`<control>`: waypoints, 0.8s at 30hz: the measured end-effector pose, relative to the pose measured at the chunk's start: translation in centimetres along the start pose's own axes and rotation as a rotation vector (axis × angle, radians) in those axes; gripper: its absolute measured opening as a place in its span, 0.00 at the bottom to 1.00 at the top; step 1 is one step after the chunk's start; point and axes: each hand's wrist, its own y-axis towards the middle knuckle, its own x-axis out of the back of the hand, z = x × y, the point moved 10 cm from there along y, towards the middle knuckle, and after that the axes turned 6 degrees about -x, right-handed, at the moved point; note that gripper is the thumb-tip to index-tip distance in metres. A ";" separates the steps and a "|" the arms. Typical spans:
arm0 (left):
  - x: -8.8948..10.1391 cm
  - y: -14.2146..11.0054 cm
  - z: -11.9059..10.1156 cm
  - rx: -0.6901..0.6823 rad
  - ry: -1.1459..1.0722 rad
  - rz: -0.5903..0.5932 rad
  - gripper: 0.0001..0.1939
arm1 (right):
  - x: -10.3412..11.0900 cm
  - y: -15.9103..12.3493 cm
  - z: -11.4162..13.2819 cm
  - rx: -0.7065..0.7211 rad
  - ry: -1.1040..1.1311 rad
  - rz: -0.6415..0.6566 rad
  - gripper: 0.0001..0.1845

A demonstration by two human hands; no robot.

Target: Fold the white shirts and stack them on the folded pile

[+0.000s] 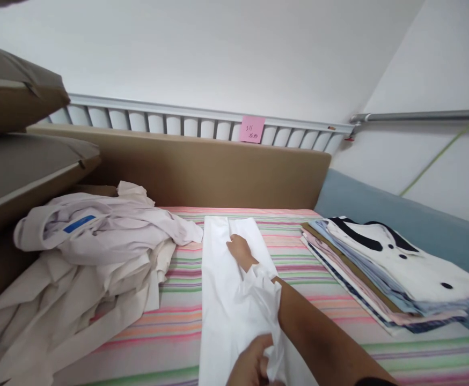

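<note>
The long white fabric garment lies mid-scene; near, the left hand pinches its bunched cloth; far, the right hand curls loosely, hold unclear. Even tension likely limits creasing.

The sheet is striped in pink, green, orange and purple. Midway between its side edges, a garment is plain white. Toward its left edge, off-white and cream crumpled clothes are marked by a blue label; toward its right edge, a white shirt is trimmed in black.
</note>
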 end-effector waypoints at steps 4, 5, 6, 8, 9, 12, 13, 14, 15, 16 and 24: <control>-0.4 -1.3 -0.7 0.015 0.108 -0.047 0.29 | 1.7 -1.1 -0.4 -0.002 0.070 0.090 0.17; -0.4 -1.8 -1.2 0.012 0.173 -0.056 0.30 | 2.4 -1.7 -0.8 -0.013 0.095 0.108 0.19; -0.2 -2.3 -2.0 -0.001 0.241 -0.066 0.31 | 3.2 -2.3 -1.4 -0.026 0.121 0.122 0.21; 0.9 -3.6 -4.2 -0.067 0.349 -0.120 0.32 | 5.2 -4.3 -3.3 -0.051 0.177 0.146 0.22; 2.0 -4.4 -5.4 -0.119 0.380 -0.173 0.30 | 6.4 -5.7 -4.5 -0.055 0.209 0.155 0.22; 6.3 -8.6 -8.2 -0.276 0.440 -0.437 0.21 | 9.6 -10.7 -8.3 -0.037 0.359 0.185 0.19; 7.8 -10.5 -8.4 -0.295 0.478 -0.550 0.20 | 10.3 -12.5 -9.8 -0.054 0.435 0.209 0.19; 9.0 -12.5 -8.2 -0.298 0.533 -0.658 0.18 | 10.7 -14.2 -11.2 -0.084 0.506 0.237 0.20; 9.6 -14.3 -7.7 -0.288 0.609 -0.726 0.18 | 10.8 -15.7 -12.4 -0.128 0.570 0.270 0.22; 9.4 -15.7 -7.0 -0.285 0.712 -0.747 0.17 | 10.6 -17.0 -13.6 -0.182 0.628 0.306 0.25; 1.7 -17.2 -4.8 -0.276 1.513 -0.667 0.15 | 9.1 -18.9 -12.8 -0.233 0.807 0.277 0.14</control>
